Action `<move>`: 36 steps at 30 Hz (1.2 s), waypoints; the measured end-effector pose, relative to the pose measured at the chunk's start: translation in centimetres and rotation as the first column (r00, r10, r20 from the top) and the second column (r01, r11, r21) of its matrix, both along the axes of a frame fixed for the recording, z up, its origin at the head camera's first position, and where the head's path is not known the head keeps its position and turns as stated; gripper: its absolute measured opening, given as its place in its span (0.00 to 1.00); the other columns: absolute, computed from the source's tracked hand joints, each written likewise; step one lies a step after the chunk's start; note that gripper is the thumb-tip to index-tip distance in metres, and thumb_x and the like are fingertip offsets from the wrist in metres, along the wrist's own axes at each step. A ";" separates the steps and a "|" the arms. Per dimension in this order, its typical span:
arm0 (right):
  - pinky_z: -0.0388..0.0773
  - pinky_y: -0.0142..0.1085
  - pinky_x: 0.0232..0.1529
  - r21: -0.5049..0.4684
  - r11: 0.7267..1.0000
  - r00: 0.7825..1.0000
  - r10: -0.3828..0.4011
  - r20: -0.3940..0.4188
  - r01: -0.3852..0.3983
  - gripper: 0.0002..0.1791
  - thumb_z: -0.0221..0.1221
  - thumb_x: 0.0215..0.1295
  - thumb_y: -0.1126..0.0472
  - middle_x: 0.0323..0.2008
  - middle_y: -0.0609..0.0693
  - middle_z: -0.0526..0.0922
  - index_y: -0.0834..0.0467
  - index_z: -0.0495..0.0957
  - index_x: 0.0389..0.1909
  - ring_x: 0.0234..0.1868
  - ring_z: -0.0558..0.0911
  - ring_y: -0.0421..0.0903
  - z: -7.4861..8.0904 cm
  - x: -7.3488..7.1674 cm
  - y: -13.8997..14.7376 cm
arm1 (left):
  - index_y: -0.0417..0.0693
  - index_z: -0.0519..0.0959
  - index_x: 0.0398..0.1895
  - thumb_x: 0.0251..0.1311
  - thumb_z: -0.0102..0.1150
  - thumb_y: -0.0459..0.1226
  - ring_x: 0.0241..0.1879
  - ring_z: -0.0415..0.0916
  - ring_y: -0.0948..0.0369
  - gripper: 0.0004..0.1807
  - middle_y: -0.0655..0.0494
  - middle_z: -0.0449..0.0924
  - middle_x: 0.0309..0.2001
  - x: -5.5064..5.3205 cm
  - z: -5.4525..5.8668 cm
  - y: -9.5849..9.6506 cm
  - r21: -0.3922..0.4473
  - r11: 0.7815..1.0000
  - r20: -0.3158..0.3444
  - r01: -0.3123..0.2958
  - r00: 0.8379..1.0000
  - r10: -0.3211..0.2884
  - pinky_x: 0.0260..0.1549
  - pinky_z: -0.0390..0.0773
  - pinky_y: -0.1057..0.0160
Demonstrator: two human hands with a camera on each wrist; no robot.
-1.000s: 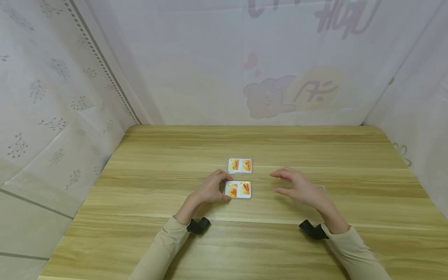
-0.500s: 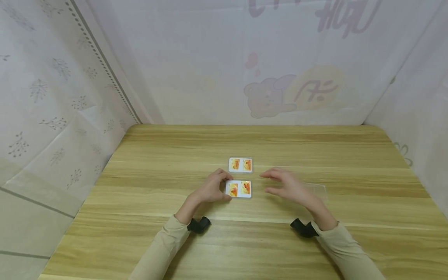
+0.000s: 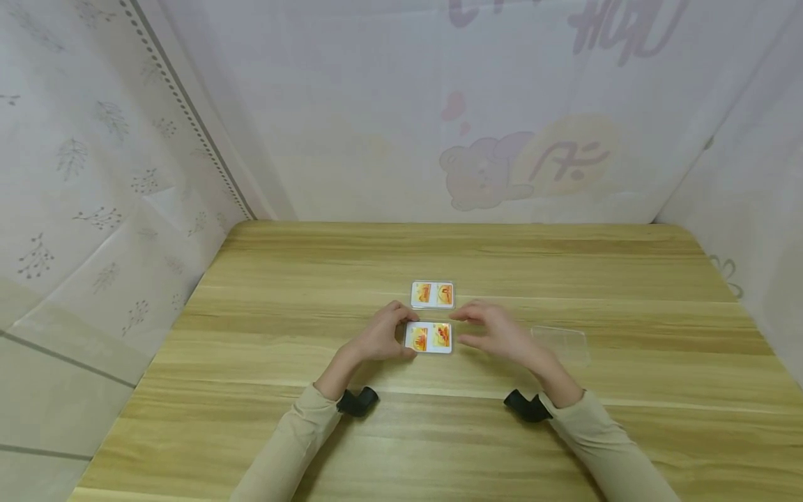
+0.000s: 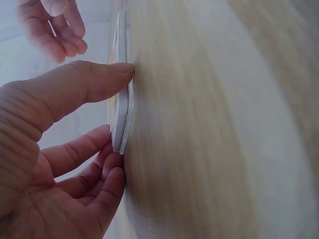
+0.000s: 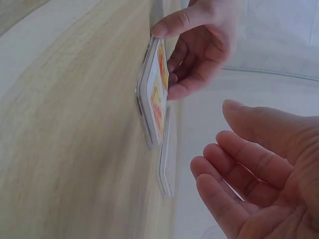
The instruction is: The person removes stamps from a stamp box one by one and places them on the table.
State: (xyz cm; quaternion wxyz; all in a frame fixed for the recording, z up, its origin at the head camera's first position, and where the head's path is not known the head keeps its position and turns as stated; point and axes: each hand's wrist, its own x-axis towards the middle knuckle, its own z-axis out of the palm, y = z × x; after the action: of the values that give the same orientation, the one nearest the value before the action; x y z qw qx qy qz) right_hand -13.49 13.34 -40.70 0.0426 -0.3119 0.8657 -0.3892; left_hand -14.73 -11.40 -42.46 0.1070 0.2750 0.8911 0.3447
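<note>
Two white rectangular packs, each bearing a pair of orange-and-yellow pictures, lie at the middle of the wooden table [image 3: 433,446]: we distinguish the near pack [image 3: 429,337] from the far pack [image 3: 433,295], which sits just beyond it with a narrow gap between. We see the left hand [image 3: 376,337] pinch the near pack at its left end, thumb on the nearer long edge and fingers at the opposite edge. At the other end of the same pack we note the right hand [image 3: 498,333], its thumb and fingers spread apart and gently bent, just beside the pack and holding nothing. Near the right forearm [image 3: 558,380] we find a clear plastic piece [image 3: 569,341] on the table; behind everything we observe a pale printed cloth [image 3: 351,104].
</note>
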 end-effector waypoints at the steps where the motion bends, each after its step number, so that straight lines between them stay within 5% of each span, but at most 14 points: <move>1: 0.76 0.45 0.50 0.001 1.000 1.000 -0.002 0.007 0.002 0.19 0.66 0.53 0.69 0.45 0.58 0.81 0.67 0.78 0.47 0.48 0.78 0.53 0.0 0.0 -0.1 | 0.36 0.76 0.46 0.37 0.75 0.30 0.46 0.69 0.53 0.27 0.49 0.71 0.44 0.0 0.0 0.0 0.002 1.000 0.000 0.002 1.000 -0.002 0.50 0.69 0.55; 11: 0.77 0.46 0.48 0.006 0.999 0.998 -0.048 0.033 0.047 0.15 0.64 0.55 0.69 0.43 0.58 0.81 0.67 0.79 0.44 0.45 0.79 0.53 -0.3 -0.2 -1.4 | 0.35 0.76 0.46 0.37 0.74 0.30 0.46 0.69 0.53 0.27 0.48 0.71 0.44 0.0 0.0 -0.1 0.013 1.000 -0.005 0.009 1.000 -0.009 0.49 0.70 0.55; 19: 0.79 0.36 0.38 0.014 0.992 0.990 -0.125 0.066 0.124 0.11 0.64 0.51 0.72 0.34 0.56 0.82 0.68 0.80 0.37 0.35 0.79 0.48 -0.7 -0.7 -2.5 | 0.35 0.76 0.45 0.37 0.75 0.30 0.46 0.69 0.52 0.27 0.48 0.71 0.44 0.0 -0.1 -0.1 0.021 1.000 -0.005 0.014 1.000 -0.014 0.49 0.70 0.55; 36: 0.72 0.31 0.29 0.140 0.971 0.968 -0.211 0.135 0.192 0.06 0.66 0.50 0.70 0.26 0.48 0.75 0.63 0.79 0.29 0.28 0.73 0.41 -0.4 -0.9 -3.9 | 0.36 0.76 0.45 0.37 0.75 0.30 0.46 0.69 0.53 0.27 0.48 0.72 0.45 0.0 -0.1 0.0 0.015 1.000 -0.002 0.007 1.000 -0.007 0.49 0.69 0.55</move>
State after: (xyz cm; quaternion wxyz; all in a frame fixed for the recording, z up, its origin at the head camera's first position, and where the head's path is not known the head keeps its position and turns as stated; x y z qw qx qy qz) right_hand -14.43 9.45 -41.06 0.0869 -0.1890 0.9101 -0.3584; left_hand -14.72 -11.39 -42.52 0.1051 0.2791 0.8877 0.3508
